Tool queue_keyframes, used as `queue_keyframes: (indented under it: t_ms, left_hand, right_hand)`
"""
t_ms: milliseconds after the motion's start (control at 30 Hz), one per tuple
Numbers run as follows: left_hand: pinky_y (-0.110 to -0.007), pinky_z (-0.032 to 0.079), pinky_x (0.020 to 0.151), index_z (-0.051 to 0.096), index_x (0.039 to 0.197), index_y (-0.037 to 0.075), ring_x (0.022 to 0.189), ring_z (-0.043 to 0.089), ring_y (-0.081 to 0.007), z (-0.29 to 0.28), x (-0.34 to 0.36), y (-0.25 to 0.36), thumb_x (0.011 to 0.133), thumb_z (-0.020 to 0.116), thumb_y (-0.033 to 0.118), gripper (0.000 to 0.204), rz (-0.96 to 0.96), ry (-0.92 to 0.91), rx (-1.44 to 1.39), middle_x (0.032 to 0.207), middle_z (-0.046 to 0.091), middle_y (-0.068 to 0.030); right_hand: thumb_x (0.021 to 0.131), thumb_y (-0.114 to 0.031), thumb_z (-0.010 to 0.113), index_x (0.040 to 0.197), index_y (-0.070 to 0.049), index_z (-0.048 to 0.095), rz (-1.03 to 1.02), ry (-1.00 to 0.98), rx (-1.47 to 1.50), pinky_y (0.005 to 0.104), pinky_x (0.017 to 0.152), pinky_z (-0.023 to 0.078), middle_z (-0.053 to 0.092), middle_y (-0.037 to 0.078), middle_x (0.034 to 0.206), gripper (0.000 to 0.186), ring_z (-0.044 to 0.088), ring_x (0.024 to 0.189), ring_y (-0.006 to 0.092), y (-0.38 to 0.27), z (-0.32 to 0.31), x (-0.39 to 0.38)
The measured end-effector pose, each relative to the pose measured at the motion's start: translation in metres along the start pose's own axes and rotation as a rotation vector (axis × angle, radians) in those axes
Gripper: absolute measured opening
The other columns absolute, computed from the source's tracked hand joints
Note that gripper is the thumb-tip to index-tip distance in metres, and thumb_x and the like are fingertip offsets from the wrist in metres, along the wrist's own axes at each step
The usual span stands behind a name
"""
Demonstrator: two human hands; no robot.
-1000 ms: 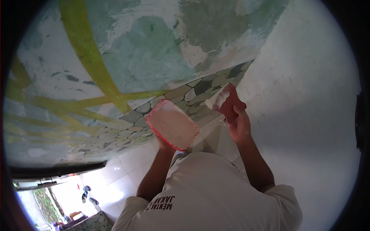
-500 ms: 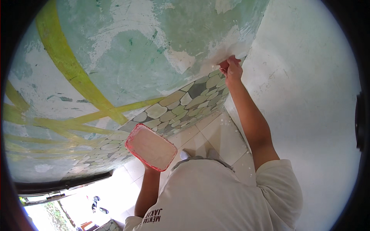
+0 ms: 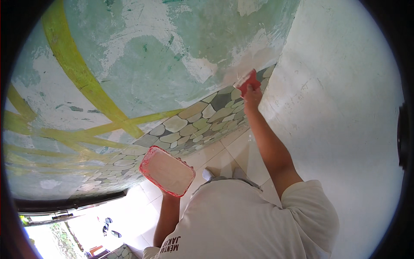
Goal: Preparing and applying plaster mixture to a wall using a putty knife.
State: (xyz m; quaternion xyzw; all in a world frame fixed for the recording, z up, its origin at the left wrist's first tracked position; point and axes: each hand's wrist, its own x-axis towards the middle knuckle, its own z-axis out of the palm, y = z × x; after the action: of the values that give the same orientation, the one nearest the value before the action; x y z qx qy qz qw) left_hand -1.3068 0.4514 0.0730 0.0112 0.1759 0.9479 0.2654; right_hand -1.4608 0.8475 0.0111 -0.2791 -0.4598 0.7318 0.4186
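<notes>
My right hand [image 3: 253, 98] grips a red putty scraper [image 3: 249, 83] with pale paste along its edge. The scraper stands out in front of the stone-patterned band, just below a fresh smear of pale putty [image 3: 248, 62] on the green wall [image 3: 142, 64]. From below, my left hand [image 3: 170, 195] holds up a red-rimmed rectangular tub [image 3: 168, 172] filled with smooth pale putty. Most of that hand is hidden under the tub; its fingertips show along the far right rim.
Yellow stripes [image 3: 82, 84] and white patches cross the green wall. A stone-patterned band [image 3: 189, 123] runs along its foot, above the tiled floor [image 3: 215, 153]. A plain white wall [image 3: 340, 108] meets it at the right. Footwear [image 3: 108, 226] lies near a bright opening at lower left.
My right hand has drawn the scraper down and slightly left, off the green wall's corner. The tub in my left hand has dipped a little lower.
</notes>
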Motion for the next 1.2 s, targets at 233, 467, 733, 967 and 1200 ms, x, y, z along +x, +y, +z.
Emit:
queue_keyframes:
  t_ms: [233, 467, 733, 967, 1200]
  left_hand:
    - [-0.06, 0.034, 0.101, 0.044, 0.133, 0.016, 0.119, 0.049, -0.0332, -0.009, 0.0, 0.002, 0.081, 0.051, 0.066, 0.073, -0.047, -0.052, -0.054, 0.129, 0.053, -0.0105]
    - [-0.06, 0.032, 0.104, 0.04, 0.136, 0.014, 0.123, 0.047, -0.0335, -0.009, -0.002, 0.007, 0.082, 0.056, 0.06, 0.073, -0.008, -0.064, -0.021, 0.133, 0.05, -0.0116]
    - [-0.06, 0.03, 0.105, 0.037, 0.138, 0.015, 0.126, 0.045, -0.0314, -0.021, 0.004, 0.012, 0.082, 0.059, 0.055, 0.073, -0.068, -0.089, -0.073, 0.137, 0.046, -0.0113]
    - [-0.06, 0.032, 0.104, 0.039, 0.137, 0.015, 0.125, 0.046, -0.0321, -0.023, 0.012, 0.02, 0.083, 0.057, 0.057, 0.071, -0.092, -0.076, -0.079, 0.136, 0.047, -0.0105]
    - [-0.06, 0.034, 0.103, 0.041, 0.135, 0.015, 0.121, 0.05, -0.0321, -0.024, 0.016, 0.027, 0.083, 0.056, 0.056, 0.067, -0.117, -0.031, -0.085, 0.132, 0.05, -0.0108]
  right_hand:
    - [0.09, -0.005, 0.053, 0.104, -0.002, 0.056, -0.168, -0.162, 0.094, 0.0263, 0.044, 0.047, 0.061, 0.005, 0.086, 0.015, 0.056, 0.062, 0.0095, -0.03, 0.066, -0.089]
    - [0.091, -0.01, 0.052, 0.116, -0.006, 0.052, 0.248, -0.007, 0.061, 0.0272, 0.049, 0.05, 0.062, 0.006, 0.101, 0.025, 0.062, 0.073, 0.015, -0.01, 0.015, -0.088]
    - [0.09, -0.011, 0.053, 0.118, -0.011, 0.051, 0.262, -0.11, 0.167, 0.0283, 0.056, 0.051, 0.061, 0.004, 0.105, 0.028, 0.062, 0.084, 0.0152, -0.041, 0.062, -0.066]
    - [0.091, -0.008, 0.05, 0.119, -0.01, 0.049, 0.278, -0.158, 0.255, 0.0293, 0.055, 0.052, 0.062, 0.005, 0.104, 0.029, 0.063, 0.084, 0.0161, -0.068, 0.038, -0.079]
    - [0.091, -0.013, 0.052, 0.117, -0.013, 0.051, 0.367, -0.089, 0.084, 0.0298, 0.058, 0.052, 0.061, 0.003, 0.104, 0.026, 0.062, 0.085, 0.0157, -0.031, 0.037, -0.072]
